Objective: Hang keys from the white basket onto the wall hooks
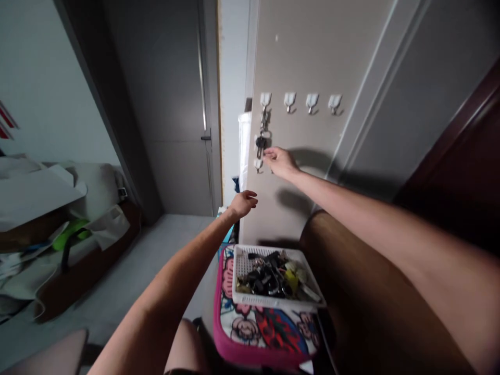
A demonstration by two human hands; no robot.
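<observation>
A bunch of keys (260,141) with a dark key head hangs from the leftmost white hook (265,99) of the upper row on a beige panel. Close against the lower right side of these keys is my right hand (280,162), fingers bent and a little apart; whether the fingertips touch the keys is hard to make out. Lower and to the left, my left hand (244,203) hovers in the air, open, with nothing in it. Below both hands stands a white plastic basket (253,300) holding a heap of keys (269,276), black, metal and yellow pieces among them.
The basket rests on a pink-edged, flower-patterned case (250,357). Several more white hooks (312,103) line the panel, with another hook (258,165) below the hanging keys. A grey door (175,104) is behind at left, beside a cluttered sofa (97,192).
</observation>
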